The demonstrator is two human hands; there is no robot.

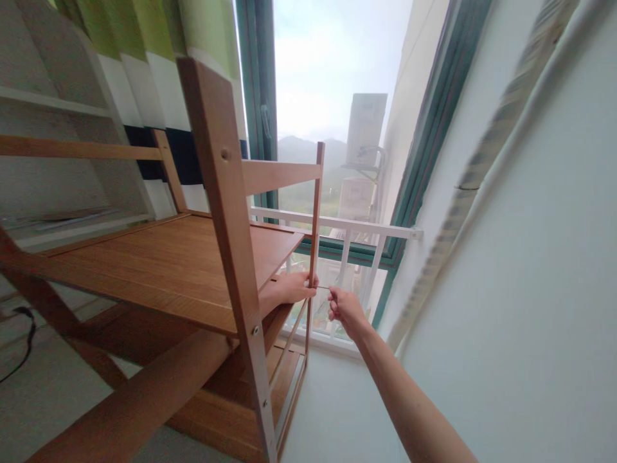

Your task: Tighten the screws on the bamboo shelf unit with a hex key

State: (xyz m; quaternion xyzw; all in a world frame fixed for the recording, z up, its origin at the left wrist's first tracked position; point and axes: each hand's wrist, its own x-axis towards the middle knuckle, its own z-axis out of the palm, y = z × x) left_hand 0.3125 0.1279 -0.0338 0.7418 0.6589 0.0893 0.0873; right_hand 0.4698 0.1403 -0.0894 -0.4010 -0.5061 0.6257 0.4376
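Observation:
A wooden shelf unit (144,257) fills the left and middle of the view. My left arm passes beneath its upper board, and my left hand (294,287) is closed round the far upright post (315,218). To the right of that post, my right hand (344,307) pinches one end of a thin metal rod, seemingly an Allen key (322,287). Its other end meets the post beside my left fingertips; the exact contact is too small to make out. On the near upright post (231,225), a bolt head (255,330) shows below a bare hole (224,154).
Behind the unit are a green-framed window (258,96) and a white railing (337,223). A white wall (530,289) with a wrapped pipe (453,238) stands close on the right. A striped curtain (149,83) hangs at the left, and a black cable (29,341) lies low left.

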